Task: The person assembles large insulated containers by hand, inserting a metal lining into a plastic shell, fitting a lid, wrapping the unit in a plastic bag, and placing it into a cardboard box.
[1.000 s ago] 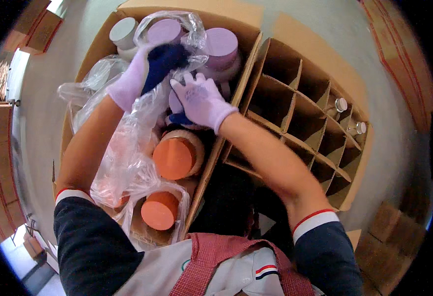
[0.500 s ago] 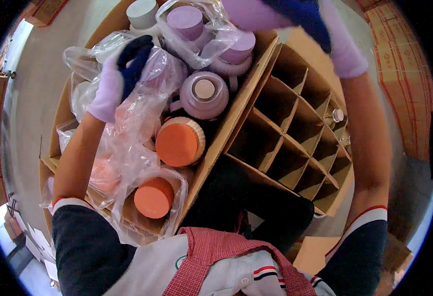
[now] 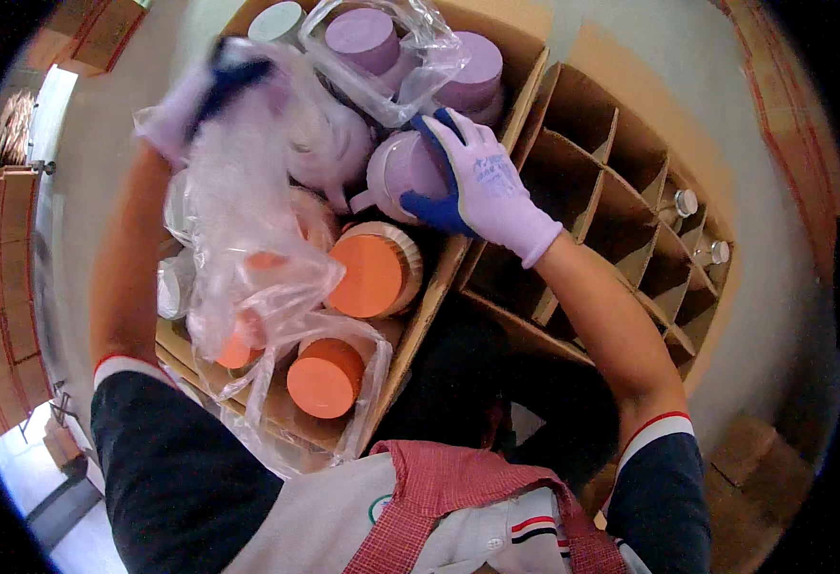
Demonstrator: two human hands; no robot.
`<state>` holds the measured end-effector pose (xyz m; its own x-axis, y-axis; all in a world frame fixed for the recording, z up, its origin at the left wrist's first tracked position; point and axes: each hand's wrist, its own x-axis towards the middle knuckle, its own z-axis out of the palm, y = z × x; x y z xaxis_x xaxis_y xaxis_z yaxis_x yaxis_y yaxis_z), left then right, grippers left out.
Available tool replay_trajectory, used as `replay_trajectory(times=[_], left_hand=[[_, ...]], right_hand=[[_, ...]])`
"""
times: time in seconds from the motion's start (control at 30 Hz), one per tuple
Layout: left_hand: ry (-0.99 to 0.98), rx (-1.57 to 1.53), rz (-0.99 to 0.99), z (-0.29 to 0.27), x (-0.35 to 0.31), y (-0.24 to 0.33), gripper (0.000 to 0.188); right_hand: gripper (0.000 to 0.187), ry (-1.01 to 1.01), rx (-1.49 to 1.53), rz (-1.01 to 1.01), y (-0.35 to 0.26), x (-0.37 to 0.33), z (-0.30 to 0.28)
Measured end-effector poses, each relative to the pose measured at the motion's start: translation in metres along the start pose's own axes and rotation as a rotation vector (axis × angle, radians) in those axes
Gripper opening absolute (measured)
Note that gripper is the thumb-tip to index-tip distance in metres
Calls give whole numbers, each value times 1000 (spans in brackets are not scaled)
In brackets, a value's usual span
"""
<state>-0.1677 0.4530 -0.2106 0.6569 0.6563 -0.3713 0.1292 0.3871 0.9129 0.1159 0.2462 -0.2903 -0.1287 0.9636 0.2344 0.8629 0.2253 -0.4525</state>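
Your right hand (image 3: 485, 184) curls around the lilac cylindrical lid (image 3: 417, 170) of a handled lilac jug (image 3: 380, 177), perhaps steadying it; your blurred left hand (image 3: 205, 100) meets crinkled clear plastic wrapping (image 3: 238, 191), its grip impossible to tell. The brown cardboard box (image 3: 420, 340) holds this jug among orange-lidded jugs (image 3: 367, 277), beside a divided brown cardboard box (image 3: 635, 203) containing clear, pale-capped bottles (image 3: 686, 203).

In the carton (image 3: 429, 311), the purple jug (image 3: 381, 170), its handle (image 3: 362, 201) turned left, is topped by a lid (image 3: 416, 170); crumpled clear plastic (image 3: 238, 182) is spread alongside.
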Motion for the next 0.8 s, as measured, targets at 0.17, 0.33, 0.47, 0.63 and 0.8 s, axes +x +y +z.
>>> replay_trajectory(times=[0.17, 0.33, 0.47, 0.63, 0.8], left_hand=[[231, 222, 230, -40, -70, 53, 38], [415, 650, 282, -20, -58, 13, 47], [351, 1506, 378, 23, 21, -77, 57], [296, 1998, 404, 38, 46, -117, 68], [-45, 786, 131, 8, -34, -56, 48]], right_hand=[[79, 159, 174, 151, 1, 15, 12], [59, -49, -214, -12, -29, 31, 23], [57, -41, -444, -100, -18, 27, 55], [50, 194, -54, -242, -50, 9, 10], [63, -215, -221, -311, -110, -42, 30]])
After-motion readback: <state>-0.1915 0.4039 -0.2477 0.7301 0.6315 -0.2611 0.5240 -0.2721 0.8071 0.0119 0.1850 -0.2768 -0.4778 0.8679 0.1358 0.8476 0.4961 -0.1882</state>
